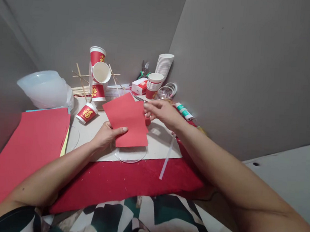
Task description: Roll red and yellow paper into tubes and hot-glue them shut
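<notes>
One red paper sheet (127,122), plain, rectangular

This is looking like a small craft corner, closed in by two plain grey walls (228,64) meeting at the back. A red cloth (128,185) is covering the work area, with a white board (158,145) lying on top. Red paper (29,145) is piling up at the left. Printed cups (87,113) are standing and lying about, some of them sitting among crossed sticks (80,76). White cups (164,65) are nesting by the wall, near a glue tube (183,112), a green-handled tool (145,70) and clear bowls (46,87). The left hand (106,135) is holding a cut red sheet (127,121).
</notes>
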### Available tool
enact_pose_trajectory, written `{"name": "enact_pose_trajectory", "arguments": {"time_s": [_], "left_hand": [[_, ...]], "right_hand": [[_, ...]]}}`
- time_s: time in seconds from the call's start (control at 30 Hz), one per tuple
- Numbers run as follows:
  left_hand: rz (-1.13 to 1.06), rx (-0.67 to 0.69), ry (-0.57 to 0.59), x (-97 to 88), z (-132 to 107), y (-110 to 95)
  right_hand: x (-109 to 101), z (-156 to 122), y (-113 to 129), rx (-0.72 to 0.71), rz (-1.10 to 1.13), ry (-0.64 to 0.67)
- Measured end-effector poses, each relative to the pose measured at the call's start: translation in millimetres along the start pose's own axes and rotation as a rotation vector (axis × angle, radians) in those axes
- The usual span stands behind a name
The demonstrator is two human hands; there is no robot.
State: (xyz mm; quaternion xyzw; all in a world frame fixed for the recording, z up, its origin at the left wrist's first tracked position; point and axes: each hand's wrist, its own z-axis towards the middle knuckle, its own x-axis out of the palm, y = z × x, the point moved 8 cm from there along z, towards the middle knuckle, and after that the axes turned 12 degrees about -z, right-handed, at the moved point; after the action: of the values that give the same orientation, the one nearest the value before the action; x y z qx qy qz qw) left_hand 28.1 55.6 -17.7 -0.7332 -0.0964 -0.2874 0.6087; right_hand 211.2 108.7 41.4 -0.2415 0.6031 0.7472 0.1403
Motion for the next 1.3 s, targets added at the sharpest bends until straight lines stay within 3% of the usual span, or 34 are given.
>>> {"name": "enact_pose_trajectory", "arguments": {"time_s": [0.07, 0.13, 0.4, 0.6, 0.73, 1.0, 1.1, 1.17, 1.23, 1.3], "left_hand": [[0.006, -0.020, 0.002, 1.6, -0.1, 2.0], [0.032, -0.016, -0.011, -0.1, 3.0, 1.2], [0.158, 0.162, 0.013, -6.6, 16.2, -38.1], [0.144, 0.165, -0.039, -0.6, 11.0, -49.5], [0.281, 0.228, -0.085, -0.5, 6.1, -64.2], [0.612, 0.073, -0.236, -40.4, -10.5, -94.9], [0.751, -0.023, -0.269, -52.7, -20.0, -99.2], [0.839, 0.076, -0.334, -51.5, -28.1, -113.5], [0.882, 0.273, -0.387, -38.3, -37.7, -130.4], [0.747, 0.222, -0.286, -20.8, -37.2, -120.6]], "right_hand": [[11.7, -11.8, 7.4, 0.000, 0.245, 0.048], [12.8, -18.0, 11.1, -0.001, 0.321, 0.010], [-17.9, -17.7, 3.4, 0.028, 0.462, -0.261], [1.5, -21.3, -0.5, 0.086, 0.505, -0.129], [15.1, -25.2, 1.4, 0.084, 0.554, -0.077], [-15.1, -30.7, -3.1, 0.019, 0.685, -0.328], [-21.6, -34.0, -1.2, -0.025, 0.668, -0.378], [-22.7, -39.0, 3.5, -0.076, 0.593, -0.403], [-23.4, -47.5, 10.4, -0.140, 0.471, -0.447], [-23.4, -58.4, 20.5, -0.236, 0.319, -0.488]]}}
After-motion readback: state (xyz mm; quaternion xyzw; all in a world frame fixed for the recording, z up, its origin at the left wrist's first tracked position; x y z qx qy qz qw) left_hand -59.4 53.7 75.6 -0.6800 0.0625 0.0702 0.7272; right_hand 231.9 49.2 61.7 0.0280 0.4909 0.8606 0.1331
